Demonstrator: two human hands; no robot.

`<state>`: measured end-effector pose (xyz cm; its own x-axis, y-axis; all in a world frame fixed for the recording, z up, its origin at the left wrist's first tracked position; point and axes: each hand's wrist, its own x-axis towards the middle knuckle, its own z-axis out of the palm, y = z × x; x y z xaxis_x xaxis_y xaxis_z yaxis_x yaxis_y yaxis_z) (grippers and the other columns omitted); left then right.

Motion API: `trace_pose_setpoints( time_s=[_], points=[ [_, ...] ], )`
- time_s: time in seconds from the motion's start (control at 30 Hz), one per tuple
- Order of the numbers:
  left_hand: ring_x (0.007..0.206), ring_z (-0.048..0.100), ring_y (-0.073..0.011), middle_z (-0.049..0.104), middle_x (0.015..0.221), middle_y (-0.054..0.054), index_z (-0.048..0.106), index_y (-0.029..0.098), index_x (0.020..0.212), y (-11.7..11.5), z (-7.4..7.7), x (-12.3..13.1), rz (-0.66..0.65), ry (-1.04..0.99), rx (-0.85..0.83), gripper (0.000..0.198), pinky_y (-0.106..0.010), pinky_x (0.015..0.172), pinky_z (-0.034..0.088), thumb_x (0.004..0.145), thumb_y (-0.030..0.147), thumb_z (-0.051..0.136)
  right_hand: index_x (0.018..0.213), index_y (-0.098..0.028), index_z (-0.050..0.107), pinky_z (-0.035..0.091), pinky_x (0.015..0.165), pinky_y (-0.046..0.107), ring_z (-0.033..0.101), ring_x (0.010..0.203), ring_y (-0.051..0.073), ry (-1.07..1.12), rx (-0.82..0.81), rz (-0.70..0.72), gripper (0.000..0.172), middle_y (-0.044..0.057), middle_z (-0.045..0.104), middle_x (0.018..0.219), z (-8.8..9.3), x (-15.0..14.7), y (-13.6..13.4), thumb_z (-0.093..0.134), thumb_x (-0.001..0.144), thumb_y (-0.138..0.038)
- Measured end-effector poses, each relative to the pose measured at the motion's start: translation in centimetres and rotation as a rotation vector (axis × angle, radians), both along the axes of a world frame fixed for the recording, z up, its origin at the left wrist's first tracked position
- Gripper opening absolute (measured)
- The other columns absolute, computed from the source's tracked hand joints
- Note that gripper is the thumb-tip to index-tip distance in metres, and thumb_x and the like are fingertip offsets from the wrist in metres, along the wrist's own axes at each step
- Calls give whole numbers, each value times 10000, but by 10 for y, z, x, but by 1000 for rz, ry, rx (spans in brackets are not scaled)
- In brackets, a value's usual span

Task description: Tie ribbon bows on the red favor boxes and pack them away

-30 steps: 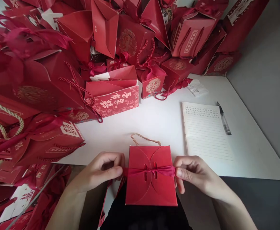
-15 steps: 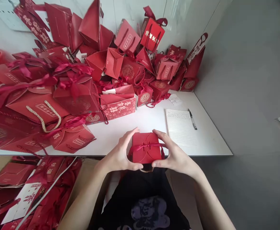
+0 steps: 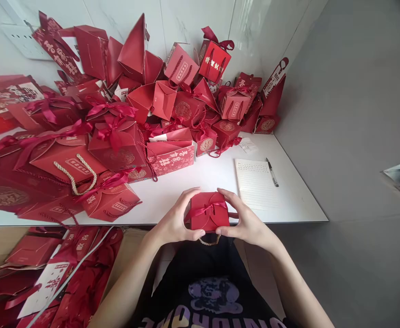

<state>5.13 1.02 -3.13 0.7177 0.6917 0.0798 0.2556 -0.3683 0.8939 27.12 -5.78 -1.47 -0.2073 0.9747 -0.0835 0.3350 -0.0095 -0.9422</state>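
Between my two hands is a small red gift box (image 3: 205,223) with a ribbon across its top and a twisted cord handle (image 3: 209,242) on the side towards me. My left hand (image 3: 177,221) grips its left side, thumb at the near edge and fingers at the far edge. On the right side my right hand (image 3: 246,221) holds it the same way. The box is at the front edge of the white table (image 3: 217,175). Its underside is hidden.
Many red gift boxes (image 3: 118,146) are heaped along the wall, at the left and back. A lined notepad (image 3: 256,184) and a pen (image 3: 272,172) lie on the right. Below the table at left, a carton (image 3: 120,259) holds more red boxes. A grey panel (image 3: 340,136) borders the right.
Both hands still hold the red gift box in nearly the same place. The camera view has shifted a little, so the heap and notepad sit slightly lower in the picture.
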Motion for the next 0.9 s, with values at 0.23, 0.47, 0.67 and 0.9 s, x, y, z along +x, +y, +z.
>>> trace_pose_setpoints(
  time_s=[0.23,0.47,0.67,0.9],
  points=[
    [1249,380,-297,355,1379,-167,298,176,1299,-5,-13,-13,196,-116,-330,699,-437,1011,342,805,661,396,1155,-225,475,469,866,412,531,1071,245,178,-121,-195,516,111,535,1157,-10,9,3,483,810,-608],
    [728,490,-137,503,755,14,479,170,764,-2,8,-12,92,64,-433,348,-247,672,393,847,508,460,629,-178,459,318,523,233,368,522,82,254,-284,-141,421,-50,407,565,-13,6,11,539,807,-551],
    [558,382,-89,403,606,49,394,175,654,1,0,-13,50,-31,-609,402,-215,533,298,808,526,515,661,-172,501,305,534,235,394,528,81,442,-261,-128,350,-44,448,579,-24,10,10,630,770,-479],
    [508,308,-68,348,548,62,332,175,574,12,-13,-12,36,-157,-645,494,-207,487,228,713,560,610,631,-178,494,287,512,254,370,503,86,347,-153,-96,357,-46,414,568,-35,19,16,629,766,-480]
  ],
)
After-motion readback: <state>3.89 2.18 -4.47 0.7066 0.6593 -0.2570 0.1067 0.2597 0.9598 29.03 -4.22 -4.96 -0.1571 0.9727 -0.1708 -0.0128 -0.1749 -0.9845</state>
